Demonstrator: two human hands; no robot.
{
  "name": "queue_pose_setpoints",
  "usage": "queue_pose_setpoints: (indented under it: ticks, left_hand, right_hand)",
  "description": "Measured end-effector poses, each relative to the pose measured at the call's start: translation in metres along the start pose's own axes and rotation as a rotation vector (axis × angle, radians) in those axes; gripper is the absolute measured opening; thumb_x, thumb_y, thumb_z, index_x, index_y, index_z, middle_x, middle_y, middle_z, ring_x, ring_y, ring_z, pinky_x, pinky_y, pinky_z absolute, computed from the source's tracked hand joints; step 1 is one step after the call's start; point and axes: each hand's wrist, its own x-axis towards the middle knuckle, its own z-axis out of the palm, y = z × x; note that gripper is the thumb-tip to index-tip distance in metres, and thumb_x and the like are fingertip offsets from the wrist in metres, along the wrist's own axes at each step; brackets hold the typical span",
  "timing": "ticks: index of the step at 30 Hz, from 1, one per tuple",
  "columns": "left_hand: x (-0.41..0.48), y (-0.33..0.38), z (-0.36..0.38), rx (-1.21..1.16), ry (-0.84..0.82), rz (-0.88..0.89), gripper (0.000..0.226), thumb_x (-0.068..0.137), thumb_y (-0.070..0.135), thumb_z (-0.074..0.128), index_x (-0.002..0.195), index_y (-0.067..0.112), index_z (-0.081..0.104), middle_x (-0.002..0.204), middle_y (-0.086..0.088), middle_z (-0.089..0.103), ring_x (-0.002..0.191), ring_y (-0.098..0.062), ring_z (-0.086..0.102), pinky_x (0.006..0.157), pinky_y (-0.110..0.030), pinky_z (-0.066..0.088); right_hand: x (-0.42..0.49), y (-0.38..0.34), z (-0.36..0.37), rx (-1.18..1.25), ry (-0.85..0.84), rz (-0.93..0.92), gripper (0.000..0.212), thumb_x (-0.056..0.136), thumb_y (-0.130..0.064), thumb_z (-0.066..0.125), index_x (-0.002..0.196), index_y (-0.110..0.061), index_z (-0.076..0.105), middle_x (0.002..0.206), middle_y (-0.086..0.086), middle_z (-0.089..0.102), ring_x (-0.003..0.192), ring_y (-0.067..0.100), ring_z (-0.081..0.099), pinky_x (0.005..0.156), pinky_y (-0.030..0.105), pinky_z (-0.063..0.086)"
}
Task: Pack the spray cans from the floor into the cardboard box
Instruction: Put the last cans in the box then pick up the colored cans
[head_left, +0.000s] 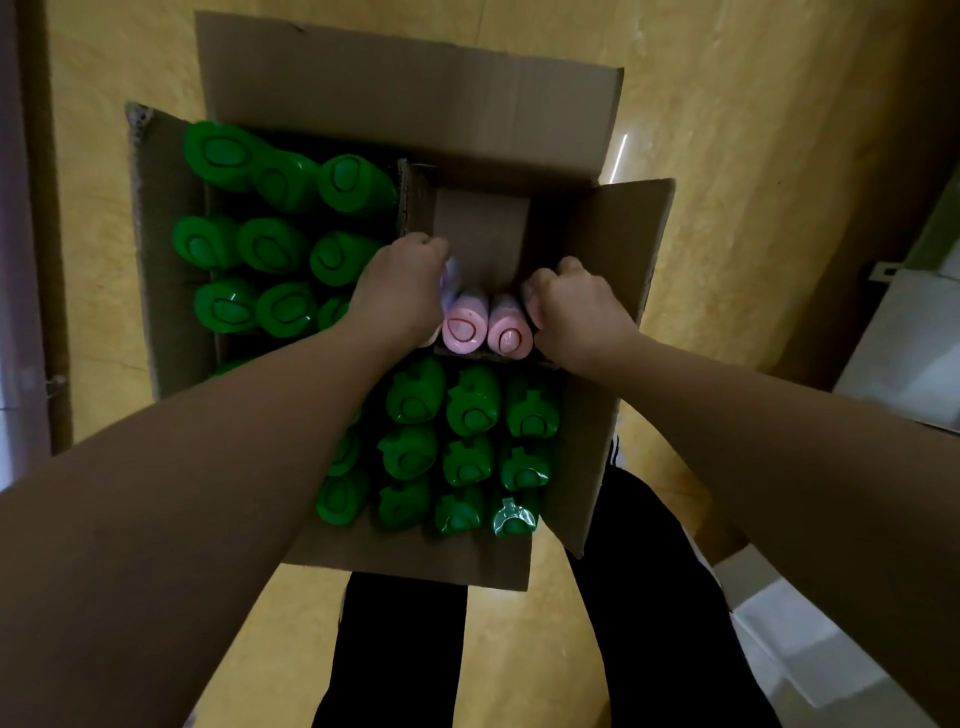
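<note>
An open cardboard box stands on the floor, split by cardboard dividers. Several green-capped spray cans fill the left side, and more green-capped cans fill the near right section. In the far right section stand two pink-capped spray cans, upright against the near divider. My left hand grips a pale can just left of them, its fingers curled round it. On their right, my right hand grips another can, mostly hidden under the fingers. Behind the pink cans the section's bottom is bare.
The box flaps stand open at the back and right. The floor is yellow. My dark trouser legs stand at the box's near edge. A white carton lies at the right, and a pale one at the lower right.
</note>
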Motion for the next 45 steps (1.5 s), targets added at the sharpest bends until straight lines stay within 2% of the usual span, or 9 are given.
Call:
queue_pose_setpoints:
  ticks: [5, 11, 17, 21, 24, 29, 35, 41, 45]
  left_hand:
    - [0.007, 0.001, 0.003, 0.017, -0.008, 0.017, 0.019, 0.089, 0.014, 0.059, 0.101, 0.000, 0.065, 0.103, -0.024, 0.062, 0.093, -0.045, 0.059, 0.078, -0.051, 0.050]
    - [0.015, -0.004, 0.009, 0.134, -0.082, 0.017, 0.020, 0.091, 0.013, 0.060, 0.107, 0.004, 0.066, 0.108, -0.021, 0.063, 0.104, -0.041, 0.052, 0.083, -0.049, 0.048]
    - [0.019, -0.015, 0.022, 0.073, -0.070, 0.013, 0.033, 0.085, 0.034, 0.073, 0.106, 0.009, 0.066, 0.106, -0.016, 0.064, 0.102, -0.037, 0.053, 0.082, -0.044, 0.046]
    - [0.011, -0.016, 0.020, -0.038, -0.046, -0.031, 0.033, 0.078, 0.020, 0.073, 0.107, 0.009, 0.061, 0.107, -0.013, 0.065, 0.100, -0.036, 0.050, 0.079, -0.041, 0.041]
    - [0.007, -0.017, 0.018, -0.112, -0.068, -0.065, 0.046, 0.075, 0.011, 0.071, 0.118, 0.005, 0.057, 0.113, -0.016, 0.063, 0.103, -0.037, 0.052, 0.078, -0.041, 0.044]
    - [-0.003, -0.014, 0.012, -0.226, -0.056, -0.108, 0.077, 0.074, 0.005, 0.072, 0.146, 0.000, 0.045, 0.147, -0.020, 0.047, 0.131, -0.041, 0.046, 0.107, -0.046, 0.042]
    - [-0.023, -0.010, 0.006, -0.228, -0.010, -0.065, 0.072, 0.085, 0.008, 0.069, 0.151, 0.004, 0.041, 0.159, -0.019, 0.034, 0.146, -0.037, 0.033, 0.118, -0.044, 0.032]
    - [-0.044, -0.004, -0.022, -0.197, 0.053, -0.046, 0.073, 0.081, 0.006, 0.066, 0.150, 0.005, 0.043, 0.157, -0.017, 0.037, 0.140, -0.039, 0.039, 0.111, -0.047, 0.040]
    - [-0.064, -0.001, -0.063, -0.137, 0.126, -0.007, 0.071, 0.085, 0.014, 0.066, 0.151, 0.006, 0.042, 0.156, -0.019, 0.038, 0.137, -0.040, 0.040, 0.108, -0.048, 0.041]
  right_hand:
    - [0.009, -0.002, 0.004, 0.154, 0.138, 0.069, 0.036, 0.095, -0.015, 0.063, 0.130, -0.011, 0.056, 0.125, 0.014, 0.051, 0.106, 0.034, 0.058, 0.083, 0.037, 0.050]
    - [0.025, -0.019, 0.007, 0.279, 0.157, 0.077, 0.044, 0.089, -0.016, 0.071, 0.131, -0.013, 0.057, 0.128, 0.011, 0.051, 0.109, 0.027, 0.056, 0.081, 0.027, 0.043]
    - [0.041, -0.042, 0.012, 0.359, 0.137, 0.080, 0.050, 0.085, -0.017, 0.077, 0.129, -0.012, 0.056, 0.125, 0.009, 0.053, 0.109, 0.023, 0.055, 0.084, 0.027, 0.045]
    - [0.044, -0.052, 0.020, 0.386, 0.106, 0.081, 0.057, 0.081, -0.019, 0.079, 0.131, -0.010, 0.054, 0.125, 0.011, 0.054, 0.109, 0.025, 0.056, 0.083, 0.029, 0.047]
    - [0.045, -0.054, 0.021, 0.428, 0.104, 0.105, 0.063, 0.077, -0.023, 0.083, 0.132, -0.009, 0.054, 0.124, 0.011, 0.055, 0.108, 0.024, 0.057, 0.083, 0.028, 0.050]
    - [0.041, -0.057, 0.020, 0.497, 0.059, 0.113, 0.081, 0.076, -0.024, 0.082, 0.146, -0.008, 0.045, 0.135, 0.014, 0.055, 0.120, 0.029, 0.056, 0.099, 0.041, 0.052]
    - [0.027, -0.051, 0.018, 0.551, 0.005, 0.108, 0.096, 0.079, -0.016, 0.078, 0.158, -0.016, 0.024, 0.149, 0.012, 0.047, 0.132, 0.030, 0.050, 0.105, 0.044, 0.049]
    - [0.000, -0.055, -0.002, 0.474, 0.066, 0.135, 0.094, 0.077, -0.019, 0.074, 0.158, -0.018, 0.026, 0.149, 0.014, 0.048, 0.131, 0.033, 0.052, 0.102, 0.048, 0.050]
    - [-0.032, -0.070, -0.040, 0.407, 0.146, 0.101, 0.085, 0.078, -0.022, 0.067, 0.156, -0.018, 0.032, 0.145, 0.013, 0.052, 0.128, 0.031, 0.053, 0.102, 0.041, 0.049]
